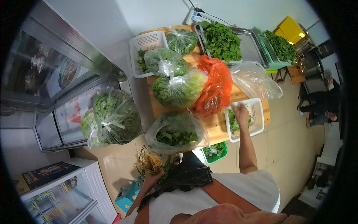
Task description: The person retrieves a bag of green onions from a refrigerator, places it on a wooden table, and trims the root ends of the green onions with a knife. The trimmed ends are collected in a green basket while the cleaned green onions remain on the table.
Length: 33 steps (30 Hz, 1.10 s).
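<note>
My left hand is closed around a bunch of leafy greens with yellowish roots, held low in front of the wooden table. My right hand is over a white plastic basket at the table's right end; green leaves lie in that basket under it. The fingers are blurred, so whether they hold anything does not show. An open clear plastic bag of greens stands at the near edge, between my hands. Behind it are a red plastic bag and a knotted clear bag of lettuce.
A metal tray and a heap of greens occupy the far side. Bagged greens rest on a chest freezer at left. Below the table edge is a green basket. People stand at far right.
</note>
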Motion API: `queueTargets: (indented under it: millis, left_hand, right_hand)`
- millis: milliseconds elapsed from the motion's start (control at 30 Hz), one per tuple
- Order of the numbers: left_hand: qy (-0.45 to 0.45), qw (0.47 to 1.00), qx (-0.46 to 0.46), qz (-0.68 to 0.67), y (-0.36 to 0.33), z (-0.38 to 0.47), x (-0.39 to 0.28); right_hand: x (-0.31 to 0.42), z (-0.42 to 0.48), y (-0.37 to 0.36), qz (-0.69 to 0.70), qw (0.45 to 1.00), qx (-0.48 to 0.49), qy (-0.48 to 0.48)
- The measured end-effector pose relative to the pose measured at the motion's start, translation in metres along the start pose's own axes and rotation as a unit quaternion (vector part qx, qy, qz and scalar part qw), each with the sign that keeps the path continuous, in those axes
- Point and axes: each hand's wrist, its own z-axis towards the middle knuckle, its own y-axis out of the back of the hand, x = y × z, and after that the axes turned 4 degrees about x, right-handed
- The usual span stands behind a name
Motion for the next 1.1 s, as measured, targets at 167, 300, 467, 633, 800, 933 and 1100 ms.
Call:
queueTargets:
  millis: [167, 300, 467, 633, 800, 933, 1100]
  left_hand:
    - [0.007, 0.996, -0.070, -0.047, -0.011, 0.015, -0.008]
    - [0.051, 0.992, -0.101, -0.065, -0.013, 0.016, -0.023]
    - [0.051, 0.988, -0.124, -0.076, -0.017, 0.021, -0.033]
    - [0.020, 0.988, -0.133, -0.079, -0.026, 0.024, -0.030]
    - [0.065, 0.979, -0.184, -0.060, -0.022, 0.027, -0.029]
    - [0.008, 0.979, -0.158, -0.131, -0.026, 0.030, -0.029]
    - [0.065, 0.980, -0.177, -0.060, -0.032, 0.032, -0.037]
  right_hand:
    - [0.055, 0.135, -0.052, 0.016, 0.979, -0.083, 0.188]
    - [0.020, 0.167, -0.033, -0.035, 0.986, 0.048, 0.153]
    - [-0.033, 0.151, 0.063, 0.341, 0.939, 0.011, 0.054]
    - [0.001, 0.141, 0.034, 0.278, 0.941, 0.191, 0.008]
    - [-0.012, 0.128, 0.027, 0.252, 0.941, 0.220, 0.041]
    - [-0.038, 0.112, 0.051, 0.306, 0.903, 0.299, -0.034]
    - [-0.022, 0.096, 0.060, 0.453, 0.863, 0.204, -0.090]
